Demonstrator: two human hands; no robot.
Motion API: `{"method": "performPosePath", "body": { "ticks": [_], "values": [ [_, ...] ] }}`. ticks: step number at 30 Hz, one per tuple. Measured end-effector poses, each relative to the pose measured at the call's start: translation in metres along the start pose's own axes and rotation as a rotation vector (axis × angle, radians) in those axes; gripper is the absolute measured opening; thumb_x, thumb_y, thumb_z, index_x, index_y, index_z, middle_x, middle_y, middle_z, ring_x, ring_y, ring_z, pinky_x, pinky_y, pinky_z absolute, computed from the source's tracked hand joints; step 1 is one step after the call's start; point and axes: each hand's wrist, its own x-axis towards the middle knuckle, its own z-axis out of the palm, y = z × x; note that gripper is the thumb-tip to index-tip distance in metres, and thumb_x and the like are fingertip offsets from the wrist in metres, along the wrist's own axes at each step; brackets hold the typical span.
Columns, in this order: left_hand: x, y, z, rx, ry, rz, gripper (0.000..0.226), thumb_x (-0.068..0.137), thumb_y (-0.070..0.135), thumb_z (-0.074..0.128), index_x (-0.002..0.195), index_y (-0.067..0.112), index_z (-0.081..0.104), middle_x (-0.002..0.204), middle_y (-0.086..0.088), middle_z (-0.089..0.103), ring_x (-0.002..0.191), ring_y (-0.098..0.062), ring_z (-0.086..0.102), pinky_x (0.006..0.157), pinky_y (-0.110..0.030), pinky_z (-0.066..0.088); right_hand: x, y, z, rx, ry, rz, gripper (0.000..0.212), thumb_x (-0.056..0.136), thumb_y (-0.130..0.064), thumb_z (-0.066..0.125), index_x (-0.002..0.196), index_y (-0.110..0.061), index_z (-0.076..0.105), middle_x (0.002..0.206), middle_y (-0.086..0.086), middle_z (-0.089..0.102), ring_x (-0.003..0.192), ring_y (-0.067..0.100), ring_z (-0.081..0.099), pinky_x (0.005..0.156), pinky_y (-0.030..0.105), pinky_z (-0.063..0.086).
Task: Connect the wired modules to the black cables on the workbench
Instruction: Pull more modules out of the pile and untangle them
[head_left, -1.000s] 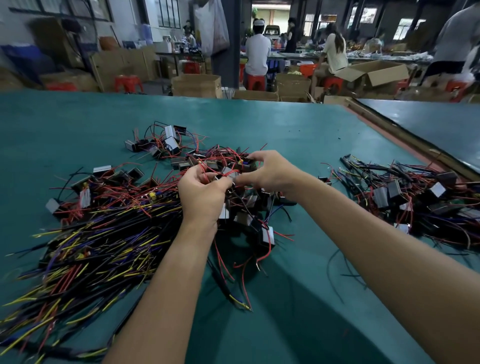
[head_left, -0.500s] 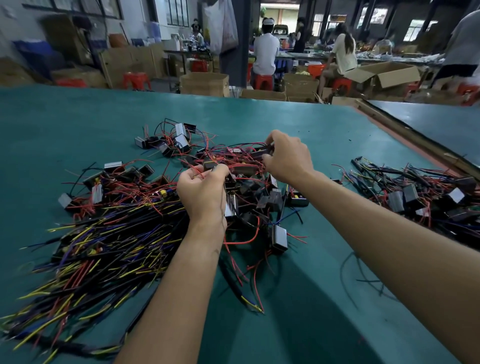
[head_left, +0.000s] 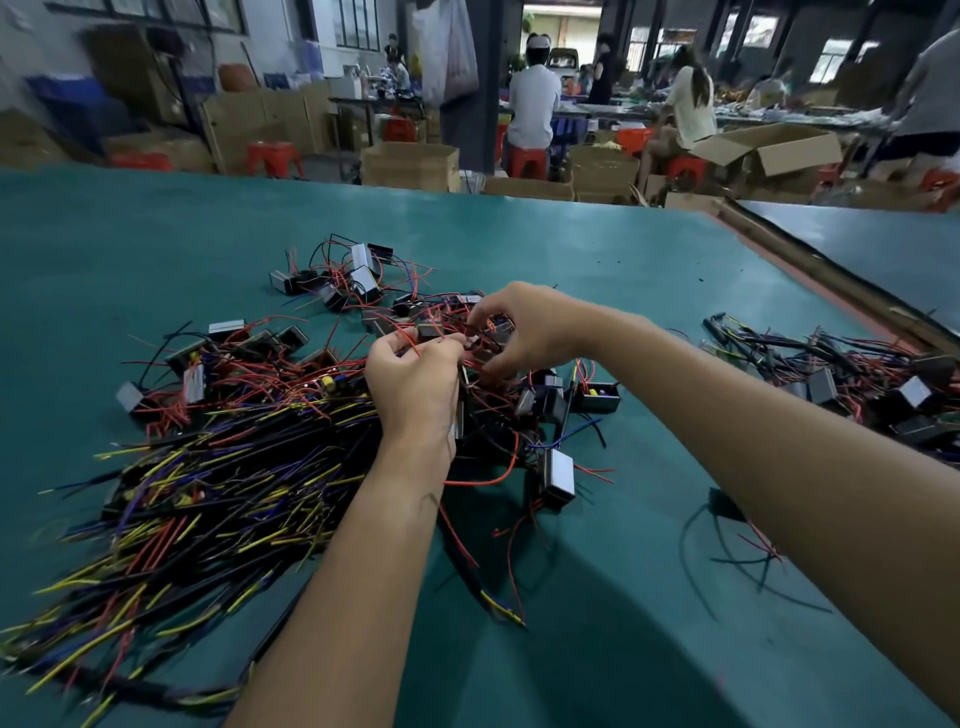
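Nearest on the green surface (head_left: 623, 649), at the lower left, the black cables (head_left: 208, 493) are heaped loosely, their ends showing yellow, red and purple cores. They are judged light and fairly springy. A cable is best taken close to its stripped end, so that the tip can be steered.

Just beyond the heap, one boxed module (head_left: 558, 475) lies alone with its thin leads trailing. The modules are judged small, rigid and light, while their leads are limp, easily snagged and likely to be strained if pulled. A module is therefore better lifted by its body and drawn clear of the tangle slowly.

Above the middle of the tangle, the left hand (head_left: 415, 384) is clenched, and red wires (head_left: 410, 338) are pinched between its thumb and curled fingers. The right hand (head_left: 524, 327) is arched just beside it. Its bent fingers are dipped into the same red wires and appear to pinch a strand, though exactly which strand cannot be told.

Farther off, more modules (head_left: 358, 270) are scattered. A second wired pile (head_left: 857, 384) lies well apart to the right. Cardboard boxes (head_left: 410, 166) and seated people are seen past the surface's edge.
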Motion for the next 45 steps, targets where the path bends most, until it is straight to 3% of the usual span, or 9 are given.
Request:
{"method": "performPosePath", "body": {
  "ticks": [10,14,18,23,27,30,38,42,45],
  "values": [
    [0.004,0.0,-0.002,-0.013,0.043,-0.036,0.049,0.073,-0.012,0.06,0.121,-0.007,0.052,0.086,-0.012,0.063,0.067,-0.014,0.06,0.044,-0.011,0.043,0.012,0.014,-0.007,0.082,0.481,0.207,0.037,0.088,-0.008,0.064,0.123,-0.022,0.064,0.12,0.009,0.064,0.111,0.028,0.057,0.096,0.037,0.045],
    [0.003,0.001,-0.002,-0.028,0.027,-0.047,0.037,0.073,-0.011,0.064,0.105,0.004,0.051,0.083,-0.011,0.062,0.068,-0.016,0.061,0.043,-0.011,0.044,0.002,0.008,-0.008,-0.124,0.46,0.146,0.042,0.085,-0.002,0.056,0.123,-0.015,0.064,0.12,0.013,0.058,0.115,0.031,0.05,0.095,0.041,0.046],
    [0.0,0.003,-0.002,-0.062,0.004,-0.04,0.034,0.076,-0.011,0.066,0.099,0.005,0.047,0.081,-0.015,0.059,0.062,-0.02,0.057,0.048,-0.022,0.05,-0.018,-0.017,-0.011,0.199,0.076,-0.024,0.018,0.082,-0.012,0.063,0.089,-0.026,0.072,0.067,-0.018,0.069,0.061,-0.001,0.062,0.058,0.016,0.05],
    [0.0,0.001,-0.002,-0.046,0.015,-0.077,0.033,0.079,-0.001,0.069,0.105,0.0,0.049,0.093,-0.022,0.066,0.075,-0.031,0.067,0.068,-0.053,0.058,-0.031,-0.012,-0.013,0.158,-0.067,-0.02,0.016,0.087,-0.018,0.072,0.103,-0.013,0.072,0.078,-0.002,0.073,0.068,0.015,0.066,0.066,0.027,0.051],
    [0.006,0.004,-0.002,-0.062,-0.007,-0.109,0.039,0.09,0.016,0.057,0.122,-0.005,0.05,0.097,-0.02,0.072,0.066,-0.025,0.07,0.042,-0.02,0.046,-0.042,-0.005,-0.025,0.379,-0.056,0.009,0.01,0.092,-0.011,0.065,0.088,-0.007,0.073,0.073,0.004,0.069,0.066,0.012,0.062,0.068,0.029,0.055],
    [0.007,0.005,-0.006,-0.043,-0.01,-0.126,0.033,0.094,0.018,0.049,0.123,0.002,0.051,0.1,-0.018,0.072,0.063,-0.022,0.066,0.039,-0.019,0.041,-0.051,0.0,-0.04,0.593,0.036,0.061,0.011,0.096,-0.008,0.059,0.091,-0.006,0.069,0.074,0.007,0.063,0.062,0.013,0.06,0.069,0.03,0.057],
    [0.003,-0.002,-0.007,0.465,-0.144,-0.01,0.02,0.084,0.019,0.056,0.081,0.0,0.061,0.08,-0.011,0.064,0.066,-0.022,0.049,0.058,-0.028,0.038,-0.094,0.017,-0.053,1.067,0.417,0.145,0.014,0.098,-0.004,0.053,0.094,-0.01,0.065,0.07,0.0,0.061,0.056,0.007,0.056,0.06,0.023,0.057],
    [-0.003,-0.001,-0.008,0.778,-0.143,0.126,0.029,0.078,0.027,0.062,0.093,0.004,0.068,0.072,-0.012,0.067,0.068,-0.031,0.059,0.071,-0.043,0.053,-0.114,0.025,-0.046,1.23,0.595,0.153,0.017,0.099,-0.003,0.051,0.093,-0.014,0.063,0.072,0.0,0.06,0.056,0.007,0.055,0.058,0.022,0.055],
    [-0.006,0.005,-0.01,0.899,-0.048,0.234,0.025,0.076,0.03,0.064,0.079,0.006,0.068,0.055,-0.001,0.058,0.056,-0.025,0.053,0.052,-0.032,0.043,-0.128,0.032,-0.046,1.342,0.657,0.125,0.016,0.098,-0.004,0.05,0.094,-0.014,0.061,0.073,0.0,0.059,0.058,0.007,0.054,0.062,0.023,0.056]
  ]
}}
